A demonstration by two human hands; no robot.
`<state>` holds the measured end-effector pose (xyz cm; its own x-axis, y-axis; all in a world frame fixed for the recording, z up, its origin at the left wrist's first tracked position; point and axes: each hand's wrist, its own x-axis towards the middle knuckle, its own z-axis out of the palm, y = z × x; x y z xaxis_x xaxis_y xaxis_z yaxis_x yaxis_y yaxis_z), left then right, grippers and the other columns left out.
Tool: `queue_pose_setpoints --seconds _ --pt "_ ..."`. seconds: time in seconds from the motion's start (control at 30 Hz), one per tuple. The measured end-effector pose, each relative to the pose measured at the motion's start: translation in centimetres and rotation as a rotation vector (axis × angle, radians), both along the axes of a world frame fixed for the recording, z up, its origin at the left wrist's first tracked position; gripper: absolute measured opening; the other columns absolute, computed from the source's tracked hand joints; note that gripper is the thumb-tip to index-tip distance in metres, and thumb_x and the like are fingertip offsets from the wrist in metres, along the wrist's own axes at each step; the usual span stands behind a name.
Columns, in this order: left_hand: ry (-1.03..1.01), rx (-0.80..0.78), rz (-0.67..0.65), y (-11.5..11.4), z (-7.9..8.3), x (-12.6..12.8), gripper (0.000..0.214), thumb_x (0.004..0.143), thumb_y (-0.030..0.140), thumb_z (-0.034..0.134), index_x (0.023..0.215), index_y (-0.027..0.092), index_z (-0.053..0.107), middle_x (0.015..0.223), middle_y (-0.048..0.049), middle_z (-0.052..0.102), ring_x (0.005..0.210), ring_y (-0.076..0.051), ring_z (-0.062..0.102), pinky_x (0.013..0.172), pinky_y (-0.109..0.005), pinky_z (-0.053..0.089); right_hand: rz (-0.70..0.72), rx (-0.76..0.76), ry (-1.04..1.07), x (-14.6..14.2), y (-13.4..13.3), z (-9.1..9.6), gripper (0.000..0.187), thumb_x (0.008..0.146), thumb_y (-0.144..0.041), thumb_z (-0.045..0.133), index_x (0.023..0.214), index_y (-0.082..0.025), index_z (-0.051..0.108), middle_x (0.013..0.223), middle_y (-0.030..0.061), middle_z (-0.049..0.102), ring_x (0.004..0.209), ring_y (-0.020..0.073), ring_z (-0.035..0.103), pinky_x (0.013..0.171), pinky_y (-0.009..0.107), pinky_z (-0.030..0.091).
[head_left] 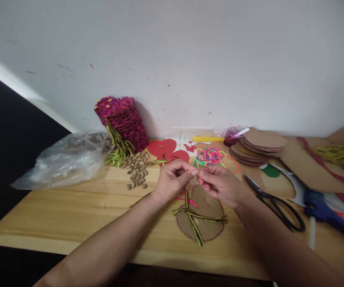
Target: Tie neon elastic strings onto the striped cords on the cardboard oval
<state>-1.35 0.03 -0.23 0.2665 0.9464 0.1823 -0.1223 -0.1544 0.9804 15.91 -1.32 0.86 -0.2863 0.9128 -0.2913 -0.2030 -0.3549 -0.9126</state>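
My left hand (173, 179) and my right hand (221, 185) meet above a heart-shaped cardboard piece (208, 217) on the wooden table (70, 211). Both hands pinch a thin pink rubber band (186, 198) between thumb and fingers, fingertips almost touching. Crossed green and yellow cord strands (200, 217) lie on the cardboard heart just below the hands. A heap of coloured rubber bands (210, 156) sits right behind the hands.
Black scissors (276, 203) and a blue glue gun (327, 211) lie at right. A stack of cardboard hearts (260, 145), a purple woven basket (122, 121), loose seeds (136, 169), red paper hearts (167, 149) and a clear plastic bag (64, 159) stand along the wall.
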Motion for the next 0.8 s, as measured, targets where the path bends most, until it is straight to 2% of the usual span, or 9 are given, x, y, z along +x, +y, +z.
queue_pose_setpoints --seconds 0.07,0.17,0.4,0.5,0.63,0.8 --pt "-0.050 -0.124 -0.019 0.0 -0.2 0.1 0.026 0.080 0.039 0.073 0.082 0.015 0.066 0.061 0.0023 0.060 0.038 -0.005 0.047 0.036 -0.016 0.034 -0.012 0.044 -0.022 -0.1 0.0 0.0 0.031 0.066 -0.042 0.083 0.069 -0.016 0.065 0.065 -0.0021 0.060 0.047 0.0046 0.049 0.039 0.017 0.032" --pt "-0.099 -0.175 -0.036 0.1 -0.3 0.1 0.028 0.081 0.042 0.071 0.084 0.015 0.061 0.062 0.0043 0.057 0.035 -0.004 0.048 0.032 -0.015 0.032 -0.023 0.123 -0.097 0.0 -0.1 0.1 0.029 0.069 -0.042 0.079 0.075 -0.016 0.067 0.065 -0.0014 0.061 0.049 0.0061 0.051 0.040 0.018 0.035" --pt "-0.100 -0.134 -0.010 0.0 0.1 0.1 0.032 0.084 0.047 0.066 0.088 0.019 0.052 0.064 0.0070 0.053 0.036 -0.004 0.046 0.032 -0.015 0.039 0.028 0.233 -0.301 0.2 -0.3 0.3 0.026 0.078 -0.037 0.070 0.093 -0.015 0.070 0.061 -0.0014 0.061 0.049 0.0087 0.053 0.042 0.020 0.041" --pt "-0.054 -0.090 0.009 -0.1 0.1 0.0 0.030 0.086 0.048 0.063 0.089 0.020 0.050 0.065 0.0061 0.054 0.038 -0.004 0.045 0.033 -0.015 0.039 0.035 0.338 -0.452 0.2 -0.5 0.3 0.024 0.082 -0.035 0.066 0.095 -0.016 0.072 0.056 -0.0018 0.060 0.048 0.0099 0.052 0.043 0.021 0.040" --pt "-0.061 -0.051 0.036 -0.1 0.0 -0.1 0.025 0.089 0.045 0.059 0.091 0.022 0.047 0.066 0.0061 0.056 0.037 -0.004 0.046 0.032 -0.016 0.039 0.020 0.491 -0.658 0.1 -0.7 0.5 0.018 0.086 -0.031 0.061 0.091 -0.019 0.073 0.055 -0.0018 0.060 0.049 0.0118 0.054 0.046 0.023 0.039" --pt "-0.097 -0.064 0.134 0.3 -0.2 -0.2 0.023 0.092 0.044 0.054 0.092 0.024 0.042 0.070 0.0071 0.060 0.032 -0.005 0.048 0.028 -0.015 0.034 0.076 0.692 -0.768 -0.3 -1.3 1.2 0.016 0.089 -0.028 0.056 0.081 -0.021 0.068 0.058 -0.0025 0.059 0.050 0.0115 0.050 0.049 0.025 0.035"
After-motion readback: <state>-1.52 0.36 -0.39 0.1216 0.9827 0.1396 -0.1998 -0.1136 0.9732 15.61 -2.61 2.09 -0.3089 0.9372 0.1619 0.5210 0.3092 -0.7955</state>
